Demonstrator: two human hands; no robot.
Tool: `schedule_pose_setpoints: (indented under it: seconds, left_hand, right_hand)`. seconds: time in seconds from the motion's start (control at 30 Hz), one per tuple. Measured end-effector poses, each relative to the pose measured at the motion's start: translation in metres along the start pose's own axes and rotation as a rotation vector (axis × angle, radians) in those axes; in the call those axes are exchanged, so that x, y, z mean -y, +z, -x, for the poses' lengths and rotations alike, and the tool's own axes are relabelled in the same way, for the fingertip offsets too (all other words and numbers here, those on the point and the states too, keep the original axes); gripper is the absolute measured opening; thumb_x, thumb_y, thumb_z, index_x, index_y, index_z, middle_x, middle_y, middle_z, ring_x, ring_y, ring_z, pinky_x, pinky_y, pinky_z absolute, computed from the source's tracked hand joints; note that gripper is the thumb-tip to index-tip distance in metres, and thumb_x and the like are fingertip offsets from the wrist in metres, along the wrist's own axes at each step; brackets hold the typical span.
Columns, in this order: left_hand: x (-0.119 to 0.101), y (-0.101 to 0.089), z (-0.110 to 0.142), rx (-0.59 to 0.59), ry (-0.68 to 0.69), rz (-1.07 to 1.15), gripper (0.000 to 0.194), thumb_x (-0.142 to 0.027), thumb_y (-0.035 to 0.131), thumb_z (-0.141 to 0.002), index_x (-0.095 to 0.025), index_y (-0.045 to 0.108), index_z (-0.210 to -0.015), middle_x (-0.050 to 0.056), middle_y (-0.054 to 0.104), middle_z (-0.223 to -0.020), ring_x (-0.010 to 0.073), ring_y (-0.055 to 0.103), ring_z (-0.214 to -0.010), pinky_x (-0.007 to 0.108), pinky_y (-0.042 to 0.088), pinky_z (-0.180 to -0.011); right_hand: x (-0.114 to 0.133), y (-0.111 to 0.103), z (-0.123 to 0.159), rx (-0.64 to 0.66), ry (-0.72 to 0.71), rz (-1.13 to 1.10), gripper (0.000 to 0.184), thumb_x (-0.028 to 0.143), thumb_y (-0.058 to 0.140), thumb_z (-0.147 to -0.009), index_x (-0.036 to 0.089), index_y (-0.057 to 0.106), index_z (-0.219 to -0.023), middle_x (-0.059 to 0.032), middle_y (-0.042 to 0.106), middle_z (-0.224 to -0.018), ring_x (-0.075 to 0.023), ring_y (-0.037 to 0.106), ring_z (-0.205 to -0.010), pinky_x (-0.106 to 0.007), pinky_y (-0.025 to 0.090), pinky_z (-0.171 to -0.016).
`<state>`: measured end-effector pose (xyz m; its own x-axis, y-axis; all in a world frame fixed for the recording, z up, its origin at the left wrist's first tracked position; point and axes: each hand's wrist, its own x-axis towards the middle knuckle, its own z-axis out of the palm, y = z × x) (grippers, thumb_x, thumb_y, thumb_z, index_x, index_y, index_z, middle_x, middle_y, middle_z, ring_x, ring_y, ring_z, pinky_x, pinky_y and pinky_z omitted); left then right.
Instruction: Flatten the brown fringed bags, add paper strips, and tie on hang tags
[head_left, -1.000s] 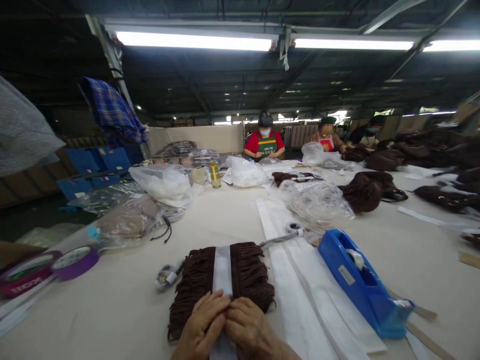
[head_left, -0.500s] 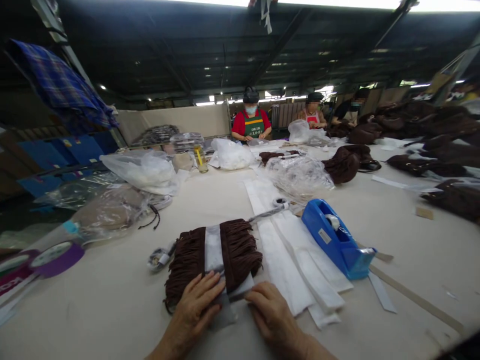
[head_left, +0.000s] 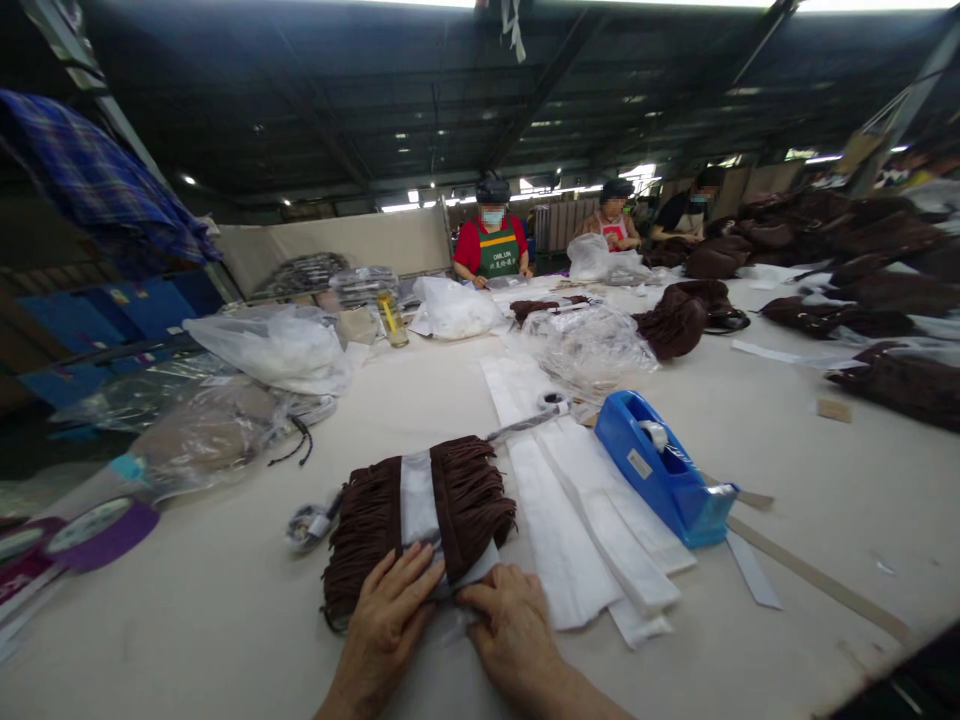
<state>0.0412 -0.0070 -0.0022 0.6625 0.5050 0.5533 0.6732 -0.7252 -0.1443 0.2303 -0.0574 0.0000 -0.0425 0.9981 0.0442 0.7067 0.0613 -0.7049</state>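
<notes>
On the table (head_left: 225, 630), the fringed brown piece (head_left: 471, 510) lies left of the tape dispenser (head_left: 660, 470), the left hand (head_left: 386, 615) pressing with fingers slightly apart, the right hand (head_left: 514, 625) curled, pinch unclear, and slack pressure could skew the pale band (head_left: 418, 495).

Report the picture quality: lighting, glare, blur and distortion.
Head view: white tube lamps burn out along the top edge against a dark ceiling; head view: the crinkled clear plastic bag carries bright glints; head view: the blue plaid cloth near the left edge looks soft and stretched, probably lens distortion; head view: the dark brown fringed bundle reads fairly clearly.
</notes>
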Motion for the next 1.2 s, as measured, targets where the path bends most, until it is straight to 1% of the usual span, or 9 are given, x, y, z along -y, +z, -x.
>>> schedule_pose_setpoints:
  seconds: [0.1, 0.2, 0.4, 0.53, 0.7, 0.8, 0.93, 1.1, 1.2]
  left_hand:
    - [0.0, 0.001, -0.001, -0.018, 0.01, -0.019, 0.033, -0.025, 0.04, -0.089, -0.025, 0.05, -0.121, 0.002, 0.061, -0.116, 0.0148, 0.056, -0.107, 0.031, 0.047, -0.088]
    - [0.0, -0.001, -0.003, -0.033, 0.04, -0.058, 0.032, -0.026, 0.038, -0.09, -0.024, 0.051, -0.12, 0.002, 0.062, -0.116, 0.0154, 0.057, -0.106, 0.032, 0.048, -0.085]
    - [-0.001, -0.001, -0.004, -0.049, 0.051, -0.091, 0.032, -0.024, 0.036, -0.09, -0.022, 0.051, -0.119, 0.002, 0.063, -0.114, 0.0156, 0.056, -0.107, 0.033, 0.047, -0.085]
    - [-0.002, 0.0, -0.004, -0.059, 0.038, -0.079, 0.033, -0.023, 0.036, -0.09, -0.022, 0.051, -0.119, 0.003, 0.063, -0.113, 0.0152, 0.056, -0.107, 0.032, 0.046, -0.086]
    - [-0.002, 0.002, -0.004, -0.058, 0.025, -0.078, 0.033, -0.023, 0.036, -0.09, -0.022, 0.051, -0.12, 0.004, 0.063, -0.114, 0.016, 0.056, -0.107, 0.033, 0.046, -0.087]
    - [-0.002, 0.002, -0.003, -0.055, 0.017, -0.064, 0.034, -0.022, 0.038, -0.089, -0.022, 0.05, -0.12, 0.004, 0.062, -0.115, 0.0162, 0.056, -0.108, 0.034, 0.045, -0.088]
    - [-0.003, 0.004, -0.002, -0.05, -0.002, -0.039, 0.035, -0.021, 0.039, -0.088, -0.022, 0.049, -0.122, 0.004, 0.062, -0.116, 0.0168, 0.055, -0.109, 0.035, 0.044, -0.088]
    - [-0.003, 0.007, -0.001, -0.066, -0.01, -0.042, 0.035, -0.019, 0.039, -0.087, -0.021, 0.049, -0.121, 0.004, 0.062, -0.115, 0.0164, 0.055, -0.108, 0.034, 0.043, -0.089]
    - [-0.004, 0.007, -0.003, -0.097, 0.003, -0.072, 0.033, -0.018, 0.038, -0.088, -0.02, 0.05, -0.119, 0.004, 0.063, -0.113, 0.0162, 0.056, -0.108, 0.034, 0.042, -0.089]
  right_hand:
    - [0.004, 0.005, -0.001, -0.049, 0.013, -0.025, 0.027, 0.015, 0.062, -0.068, 0.034, 0.068, -0.086, -0.0015, 0.059, -0.085, -0.0201, 0.05, -0.089, -0.034, 0.028, -0.078]
    - [0.005, 0.01, 0.0, -0.085, 0.02, -0.037, 0.026, 0.012, 0.059, -0.07, 0.032, 0.069, -0.084, -0.0022, 0.06, -0.084, -0.02, 0.05, -0.088, -0.033, 0.029, -0.076]
    - [0.001, 0.008, 0.001, -0.075, 0.006, -0.052, 0.047, -0.002, 0.053, -0.059, 0.031, 0.068, -0.088, -0.0017, 0.063, -0.085, -0.0216, 0.052, -0.086, -0.034, 0.03, -0.074]
    - [0.002, 0.007, -0.005, -0.096, 0.06, -0.032, 0.042, -0.002, 0.056, -0.06, 0.033, 0.07, -0.08, -0.0017, 0.065, -0.081, -0.0233, 0.054, -0.083, -0.035, 0.029, -0.072]
    - [0.008, 0.012, -0.008, -0.164, 0.106, -0.045, 0.033, 0.002, 0.065, -0.061, 0.033, 0.071, -0.074, -0.0012, 0.065, -0.079, -0.0242, 0.055, -0.083, -0.036, 0.029, -0.072]
    - [0.009, 0.014, -0.007, -0.199, 0.085, -0.063, 0.031, 0.004, 0.066, -0.063, 0.032, 0.07, -0.075, -0.0004, 0.065, -0.08, -0.023, 0.055, -0.083, -0.036, 0.029, -0.073]
    - [0.006, 0.017, -0.007, -0.219, 0.057, -0.071, 0.038, -0.002, 0.06, -0.067, 0.033, 0.07, -0.077, 0.0008, 0.065, -0.079, -0.0203, 0.055, -0.082, -0.034, 0.029, -0.071]
    - [0.005, 0.025, -0.005, -0.268, -0.008, -0.063, 0.02, 0.012, 0.072, -0.067, 0.031, 0.068, -0.071, 0.001, 0.063, -0.076, -0.0204, 0.054, -0.082, -0.034, 0.028, -0.071]
    - [0.0, 0.033, -0.005, -0.293, -0.102, -0.038, 0.015, 0.011, 0.07, -0.069, 0.025, 0.065, -0.066, 0.0009, 0.062, -0.074, -0.018, 0.054, -0.078, -0.032, 0.03, -0.069]
